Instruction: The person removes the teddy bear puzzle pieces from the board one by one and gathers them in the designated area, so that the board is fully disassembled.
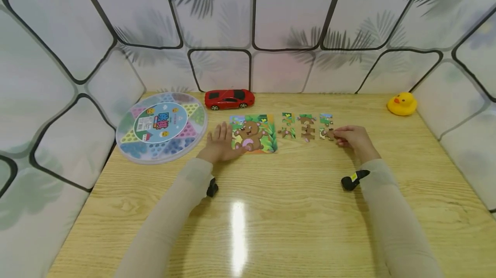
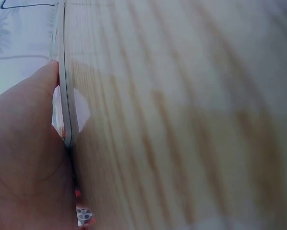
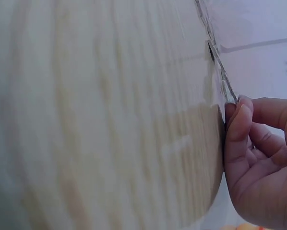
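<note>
A puzzle board (image 1: 254,131) with a brown bear picture lies flat on the wooden table. My left hand (image 1: 221,142) rests at its left side with fingers spread, the thumb over its lower left edge. In the left wrist view the thumb (image 2: 50,74) lies along the board's edge. Right of the board, loose jigsaw pieces form three short columns: a left one (image 1: 287,126), a middle one (image 1: 307,127) and a right one (image 1: 326,118). My right hand (image 1: 354,140) pinches the lower jigsaw piece (image 1: 326,134) of the right column between thumb and forefinger, low at the tabletop.
A round Chinese checkers board (image 1: 160,128) lies at the left. Behind the puzzle, near the patterned wall covering (image 1: 283,71), stands a red toy car (image 1: 229,99). A yellow rubber duck (image 1: 402,104) sits at the far right by the back edge.
</note>
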Action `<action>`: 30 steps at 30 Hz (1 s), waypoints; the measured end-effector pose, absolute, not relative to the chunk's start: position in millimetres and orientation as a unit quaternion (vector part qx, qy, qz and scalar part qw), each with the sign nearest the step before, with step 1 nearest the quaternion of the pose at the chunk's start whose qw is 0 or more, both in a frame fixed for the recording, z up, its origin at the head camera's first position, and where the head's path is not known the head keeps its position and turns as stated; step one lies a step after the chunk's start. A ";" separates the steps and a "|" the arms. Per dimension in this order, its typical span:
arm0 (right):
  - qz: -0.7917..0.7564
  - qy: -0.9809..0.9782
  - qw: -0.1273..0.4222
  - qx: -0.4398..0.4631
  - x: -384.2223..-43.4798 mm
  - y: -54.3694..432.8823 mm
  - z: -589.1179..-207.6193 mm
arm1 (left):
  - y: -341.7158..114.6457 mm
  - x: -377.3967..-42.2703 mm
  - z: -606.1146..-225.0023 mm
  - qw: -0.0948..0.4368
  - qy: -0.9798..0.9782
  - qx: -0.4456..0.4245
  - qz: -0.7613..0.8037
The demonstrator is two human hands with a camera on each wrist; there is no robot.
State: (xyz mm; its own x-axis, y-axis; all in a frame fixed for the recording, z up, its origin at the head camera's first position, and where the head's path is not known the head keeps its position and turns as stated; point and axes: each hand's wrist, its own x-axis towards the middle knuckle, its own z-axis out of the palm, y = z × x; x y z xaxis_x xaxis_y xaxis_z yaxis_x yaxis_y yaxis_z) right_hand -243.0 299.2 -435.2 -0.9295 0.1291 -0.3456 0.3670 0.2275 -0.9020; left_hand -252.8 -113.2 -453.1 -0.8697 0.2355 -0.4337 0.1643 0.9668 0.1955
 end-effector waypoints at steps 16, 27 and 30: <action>-0.597 0.778 0.085 0.177 -240.7 299.6 -434.1 | -113.4 -253.3 -453.0 0.239 0.963 0.102 0.076; -0.617 0.764 0.091 0.163 -237.2 303.1 -434.1 | -114.1 -253.2 -453.6 0.239 0.962 0.105 0.076; -0.622 0.761 0.090 0.161 -236.9 302.4 -433.3 | -114.0 -252.9 -453.8 0.237 0.963 0.106 0.073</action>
